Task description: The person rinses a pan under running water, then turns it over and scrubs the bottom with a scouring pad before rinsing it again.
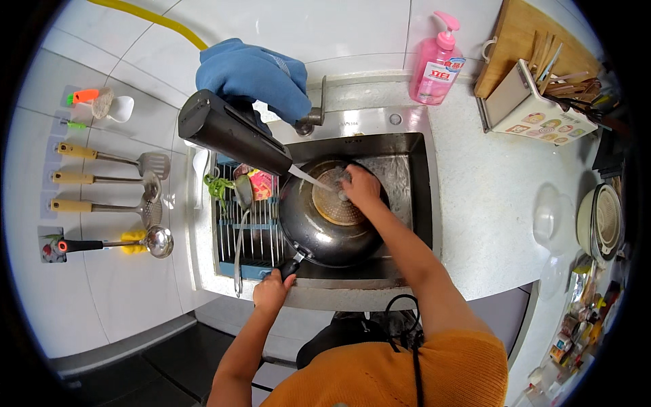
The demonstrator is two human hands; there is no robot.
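A black frying pan (319,241) lies bottom up in the metal sink (400,169), its round, brown, dotted base (329,207) facing me. My left hand (271,290) is closed around the pan handle (290,266) at the sink's front edge. On the pan's base presses my right hand (361,184), its fingers closed over a small greyish thing, mostly hidden and blurred. Water (310,178) streams from the dark faucet (234,132) onto the base beside my right fingers.
Left in the sink, a blue-edged drying rack (252,271) holds a ladle (241,237) and green leaves (218,184). Blue cloth (254,74) drapes behind the faucet. A pink pump bottle (435,68) and chopstick holder (536,108) stand at back right. Utensils hang on the left wall.
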